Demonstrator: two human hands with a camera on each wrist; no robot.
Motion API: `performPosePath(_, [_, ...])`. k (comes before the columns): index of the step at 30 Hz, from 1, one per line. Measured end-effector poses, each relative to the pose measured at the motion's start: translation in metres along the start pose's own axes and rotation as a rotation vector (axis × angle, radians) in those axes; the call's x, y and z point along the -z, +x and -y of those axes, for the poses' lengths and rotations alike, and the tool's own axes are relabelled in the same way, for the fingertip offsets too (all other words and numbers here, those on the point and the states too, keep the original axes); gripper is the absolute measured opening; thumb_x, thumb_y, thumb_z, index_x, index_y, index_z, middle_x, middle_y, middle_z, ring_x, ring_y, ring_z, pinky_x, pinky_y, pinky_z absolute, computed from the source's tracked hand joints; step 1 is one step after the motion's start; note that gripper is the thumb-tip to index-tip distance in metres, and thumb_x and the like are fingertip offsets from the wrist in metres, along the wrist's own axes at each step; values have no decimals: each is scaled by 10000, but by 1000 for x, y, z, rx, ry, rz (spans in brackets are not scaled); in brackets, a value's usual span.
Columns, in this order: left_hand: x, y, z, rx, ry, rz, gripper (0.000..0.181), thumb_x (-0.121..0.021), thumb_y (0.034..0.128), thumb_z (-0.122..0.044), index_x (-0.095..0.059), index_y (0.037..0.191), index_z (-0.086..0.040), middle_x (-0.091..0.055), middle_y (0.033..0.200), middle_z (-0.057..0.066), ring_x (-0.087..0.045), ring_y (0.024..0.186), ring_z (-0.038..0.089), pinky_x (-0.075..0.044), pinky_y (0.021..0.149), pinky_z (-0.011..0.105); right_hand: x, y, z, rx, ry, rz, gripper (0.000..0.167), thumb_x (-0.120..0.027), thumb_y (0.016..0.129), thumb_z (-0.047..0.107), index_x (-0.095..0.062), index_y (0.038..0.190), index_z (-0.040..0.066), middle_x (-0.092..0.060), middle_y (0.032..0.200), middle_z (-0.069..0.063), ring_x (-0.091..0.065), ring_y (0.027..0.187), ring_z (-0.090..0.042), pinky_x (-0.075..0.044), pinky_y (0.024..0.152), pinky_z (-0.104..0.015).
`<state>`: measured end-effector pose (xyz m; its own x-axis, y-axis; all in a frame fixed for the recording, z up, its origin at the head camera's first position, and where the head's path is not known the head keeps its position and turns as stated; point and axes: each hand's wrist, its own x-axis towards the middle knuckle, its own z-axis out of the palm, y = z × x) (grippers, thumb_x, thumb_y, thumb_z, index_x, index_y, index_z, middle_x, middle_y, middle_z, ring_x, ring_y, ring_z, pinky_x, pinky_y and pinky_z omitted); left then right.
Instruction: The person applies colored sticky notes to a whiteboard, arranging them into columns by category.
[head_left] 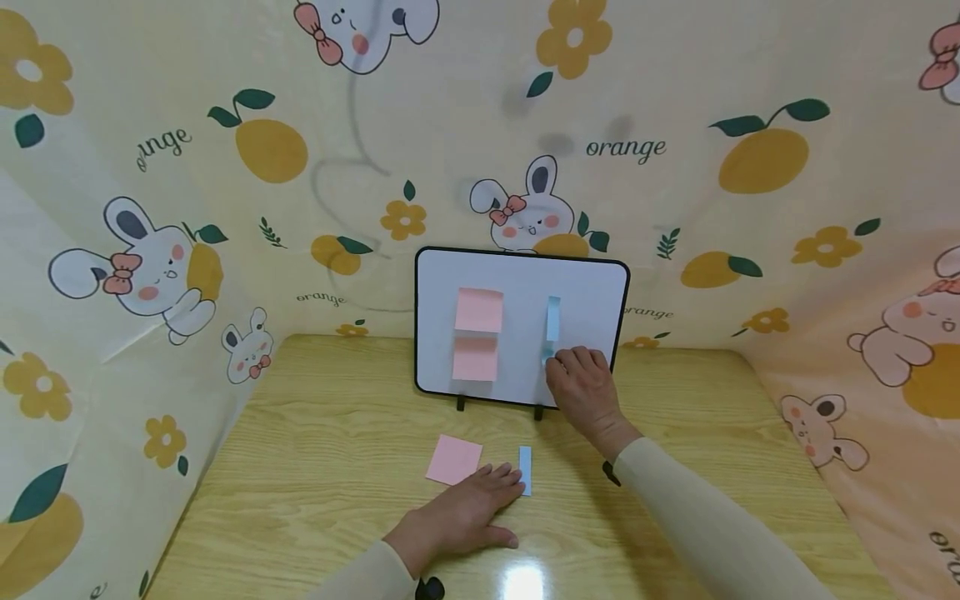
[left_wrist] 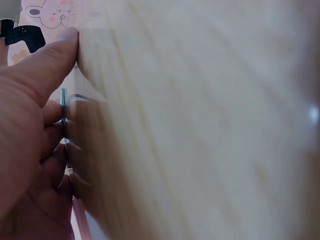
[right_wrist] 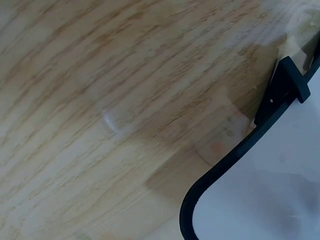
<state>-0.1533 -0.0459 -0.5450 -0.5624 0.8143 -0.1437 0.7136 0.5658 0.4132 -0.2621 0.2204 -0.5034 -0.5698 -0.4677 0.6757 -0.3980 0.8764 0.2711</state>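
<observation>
In the head view, a small whiteboard (head_left: 517, 333) with a black frame stands upright on the table. Two pink sticky notes (head_left: 479, 310) are stuck one above the other on its left half. A narrow blue sticky note (head_left: 552, 318) is on the right half. Just below it my right hand (head_left: 587, 392), fingers curled, holds another blue sticky note (head_left: 547, 353) against the board, mostly covered by the fingers. My left hand (head_left: 472, 510) lies on the table with fingers extended, fingertips at a pink pad (head_left: 454, 458) and a blue strip pad (head_left: 525, 471).
The wood-grain table (head_left: 300, 467) is enclosed by a patterned cloth backdrop (head_left: 450, 108) behind and at both sides. Black feet (head_left: 461, 403) support the board. In the right wrist view, the board's black edge (right_wrist: 235, 155) and a foot (right_wrist: 282, 90) show close up.
</observation>
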Motion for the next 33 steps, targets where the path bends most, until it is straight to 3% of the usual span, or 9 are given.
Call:
performPosePath(9, [-1, 2, -3, -12, 20, -8, 774, -580, 1036, -569, -391, 1642, -126, -318, 1728, 35, -253, 1620, 214, -227, 1333, 420, -1, -5, -2, -11, -25, -4, 182, -777, 929, 167, -665, 995, 40, -689, 975, -102, -652, 941, -315, -549, 787, -453])
performPosePath(16, [-2, 3, -3, -20, 55, -5, 778, -569, 1035, -586, -386, 1646, -139, -316, 1728, 27, -256, 1618, 203, -243, 1328, 410, 0, -22, 9, -50, -40, 165, 387, -771, 952, 235, -682, 1263, 22, -698, 1145, -123, -645, 1048, -323, -549, 861, -473])
performPosePath(21, [11, 8, -10, -23, 185, 15, 692, -580, 1046, -559, -481, 1596, -151, -410, 1683, 16, -358, 1576, 185, -341, 1282, 352, 2, -32, 19, -66, -47, 240, 491, -735, 979, 271, -635, 1382, 10, -660, 1258, -139, -626, 1124, -332, -552, 898, -482])
performPosePath(24, [23, 16, -15, -31, 256, 5, 541, -588, 1061, -503, -617, 1475, -157, -577, 1551, -13, -508, 1469, 154, -437, 1204, 296, 2, -34, 23, -84, -42, 258, 559, -748, 970, 284, -592, 1426, 0, -623, 1316, -155, -602, 1177, -341, -543, 924, -493])
performPosePath(26, [30, 21, -17, -17, 249, 7, 439, -581, 1076, -452, -657, 1407, -174, -679, 1400, -38, -600, 1354, 132, -501, 1128, 281, 3, -36, 26, -90, -44, 279, 604, -751, 965, 293, -566, 1459, 0, -601, 1374, -165, -581, 1228, -346, -537, 952, -505])
performPosePath(30, [42, 32, -20, 56, 172, 13, 303, -554, 1100, -363, -644, 1340, -201, -730, 1118, -69, -681, 1113, 98, -580, 959, 280, 5, -39, 30, -99, -54, 345, 664, -732, 980, 309, -517, 1529, 6, -534, 1546, -163, -498, 1410, -345, -483, 1096, -551])
performPosePath(33, [48, 38, -18, 93, 107, 23, 243, -532, 1112, -321, -647, 1294, -209, -726, 1069, -83, -687, 1050, 83, -590, 929, 295, 7, -39, 33, -100, -48, 412, 697, -702, 1009, 323, -457, 1576, 0, -436, 1652, -160, -384, 1539, -336, -370, 1226, -587])
